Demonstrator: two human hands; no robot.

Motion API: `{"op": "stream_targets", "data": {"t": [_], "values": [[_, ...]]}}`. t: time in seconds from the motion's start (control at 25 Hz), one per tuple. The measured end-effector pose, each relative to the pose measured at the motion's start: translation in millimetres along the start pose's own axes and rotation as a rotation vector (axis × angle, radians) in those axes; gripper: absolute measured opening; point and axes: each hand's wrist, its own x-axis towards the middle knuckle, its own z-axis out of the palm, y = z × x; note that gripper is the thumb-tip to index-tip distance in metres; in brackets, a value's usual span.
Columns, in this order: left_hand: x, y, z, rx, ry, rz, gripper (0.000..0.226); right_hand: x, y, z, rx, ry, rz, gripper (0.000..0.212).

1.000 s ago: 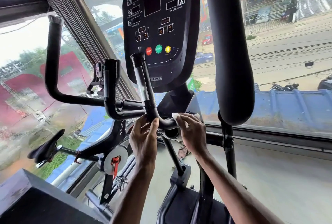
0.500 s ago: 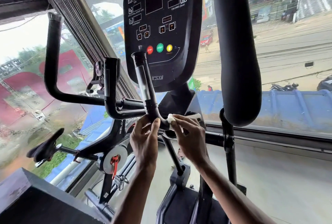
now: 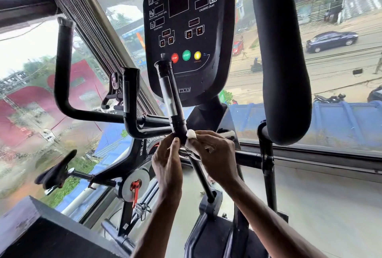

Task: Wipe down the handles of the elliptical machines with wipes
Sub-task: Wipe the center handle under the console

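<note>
Black tubing meets white wipe at the bend below the console (image 3: 186, 20). The left hand (image 3: 167, 160) pinches the handle (image 3: 173, 104) at its lower elbow, probably to steady it. Just to its right the wipe (image 3: 190, 134) sits bunched against that same elbow, clamped there by the curled fingers of the right hand (image 3: 215, 154). Its wad pokes out above the grip, touching the tube.

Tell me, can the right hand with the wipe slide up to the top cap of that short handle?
Likely yes. The right hand holds the wipe at the handle's lower bend, and nothing covers the handle above it to its top; the console sits behind.
</note>
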Motion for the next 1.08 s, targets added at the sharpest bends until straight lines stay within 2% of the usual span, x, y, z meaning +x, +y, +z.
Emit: {"op": "stream_targets", "data": {"t": [0.12,0.28,0.36,0.44,0.56,0.76,0.88,1.0,1.08], "values": [[3,-3,-1,-0.001,-0.007,-0.02,0.026,11,-16,18,0.014,0.046,0.067,0.012],[8,-6,-3,-0.002,-0.023,-0.02,0.027,2,-4,7,0.011,0.029,-0.018,0.009],[9,-5,-1,-0.011,-0.022,-0.019,0.026,8,-4,6,-0.048,0.041,0.057,0.01],[9,-4,0,-0.019,-0.017,-0.023,0.026,15,-14,15,0.036,0.054,0.174,0.016],[12,-6,-1,-0.059,-0.016,-0.028,0.022,12,-20,24,0.096,0.121,0.143,0.012],[18,-1,-3,-0.107,-0.044,-0.061,0.02,34,-31,32,0.183,0.1,0.2,0.024],[23,7,0,-0.118,-0.016,-0.029,0.015,71,-52,44,0.182,0.13,0.124,0.035],[27,9,2,-0.136,-0.022,-0.041,0.018,90,-52,45,0.186,0.148,0.092,0.01],[27,8,2,-0.168,-0.036,-0.038,0.019,76,-39,40,0.19,0.125,0.084,0.005]]}}
